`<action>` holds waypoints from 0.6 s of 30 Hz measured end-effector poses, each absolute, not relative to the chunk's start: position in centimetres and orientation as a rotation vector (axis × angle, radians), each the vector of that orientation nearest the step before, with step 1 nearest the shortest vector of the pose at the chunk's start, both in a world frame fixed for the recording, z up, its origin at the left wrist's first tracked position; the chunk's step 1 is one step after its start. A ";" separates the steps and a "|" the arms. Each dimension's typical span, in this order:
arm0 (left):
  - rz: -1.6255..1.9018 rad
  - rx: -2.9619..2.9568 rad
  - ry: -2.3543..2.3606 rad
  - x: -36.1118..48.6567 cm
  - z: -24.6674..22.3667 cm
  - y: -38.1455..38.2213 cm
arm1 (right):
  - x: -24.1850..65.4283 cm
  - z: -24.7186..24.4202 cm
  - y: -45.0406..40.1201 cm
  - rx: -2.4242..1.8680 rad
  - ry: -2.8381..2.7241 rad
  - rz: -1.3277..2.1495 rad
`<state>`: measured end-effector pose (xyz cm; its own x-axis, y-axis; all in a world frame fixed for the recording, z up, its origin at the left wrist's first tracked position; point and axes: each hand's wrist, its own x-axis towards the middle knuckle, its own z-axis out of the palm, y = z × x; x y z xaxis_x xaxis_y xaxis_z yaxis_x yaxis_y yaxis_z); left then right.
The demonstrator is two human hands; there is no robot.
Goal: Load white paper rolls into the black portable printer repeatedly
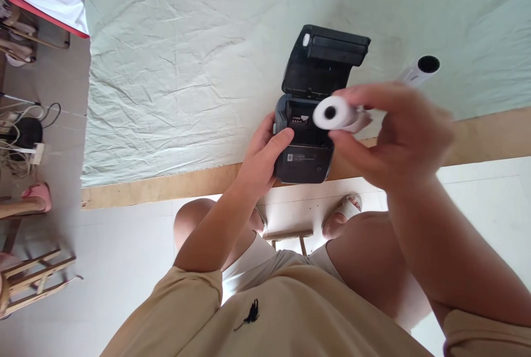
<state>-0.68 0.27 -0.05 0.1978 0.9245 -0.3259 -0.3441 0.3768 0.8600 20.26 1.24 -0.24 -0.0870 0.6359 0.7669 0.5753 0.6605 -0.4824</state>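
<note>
A black portable label printer [305, 161] sits at the table's near edge, its lid [327, 58] swung up and the paper bay exposed. My left hand [265, 155] grips the printer's left side, thumb over the rim of the bay. Between the thumb and fingers of my right hand [398, 130] is a small white paper roll [332, 114], its dark core hole facing the bay. The roll hovers above the right part of the bay; whether it touches the printer I cannot tell. Motion blurs my right hand slightly.
Beyond my right hand a white cylinder with a dark open end [427, 64] is on the pale green cloth [174, 80]. The table's wooden edge [166, 188] runs in front of me. To the left are tangled cables [16, 136], a wooden stool [39, 279] and another person's foot in a pink slipper [39, 197].
</note>
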 end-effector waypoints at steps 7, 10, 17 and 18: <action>0.977 0.724 0.999 -0.7 0.3 -0.1 | 18.9 -0.5 1.5 -1.087 -1.952 0.096; 0.993 0.713 0.998 -0.7 0.2 0.0 | 19.1 -0.6 1.7 -1.064 -1.917 0.069; 1.052 0.736 0.978 -0.7 -0.1 -0.2 | 18.7 -1.3 1.0 -0.868 -1.959 0.136; 1.055 0.751 0.988 -0.8 -0.1 -0.2 | 18.6 -1.4 1.0 -0.842 -1.966 0.186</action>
